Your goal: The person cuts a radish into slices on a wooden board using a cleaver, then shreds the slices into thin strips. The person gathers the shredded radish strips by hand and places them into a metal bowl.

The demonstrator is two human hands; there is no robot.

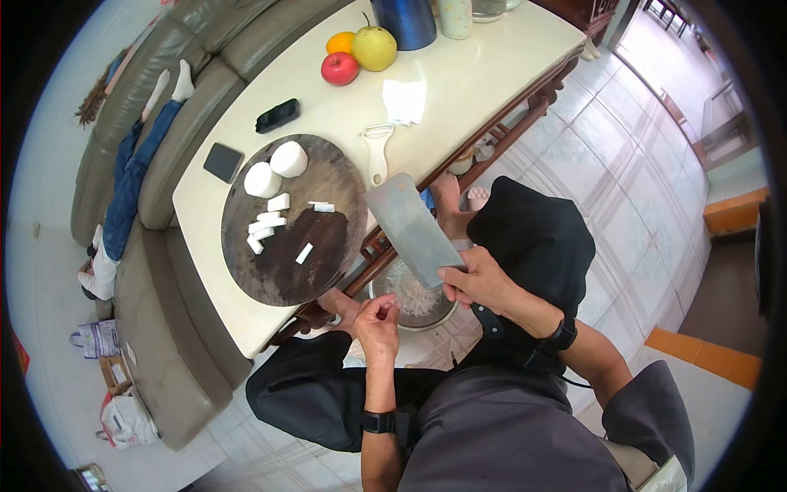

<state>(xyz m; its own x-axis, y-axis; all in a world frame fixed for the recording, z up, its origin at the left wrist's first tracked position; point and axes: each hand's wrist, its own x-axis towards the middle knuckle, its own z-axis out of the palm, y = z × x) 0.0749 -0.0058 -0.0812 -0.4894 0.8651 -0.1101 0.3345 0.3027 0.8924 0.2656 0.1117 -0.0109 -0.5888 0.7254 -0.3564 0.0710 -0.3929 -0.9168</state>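
- The single view looks from the person's head, forward and steeply down, over the torso [492,435] below both hands.
- The left hand [378,324] and right hand [478,283] lie near the centre, at arm's reach.
- Beyond and left of the left hand, it takes in the bench [320,90] from above.
- Farther left is the sofa [176,328]; right of the right hand, the tiled floor [635,164].
- The lens is very wide, with dark curved edges.
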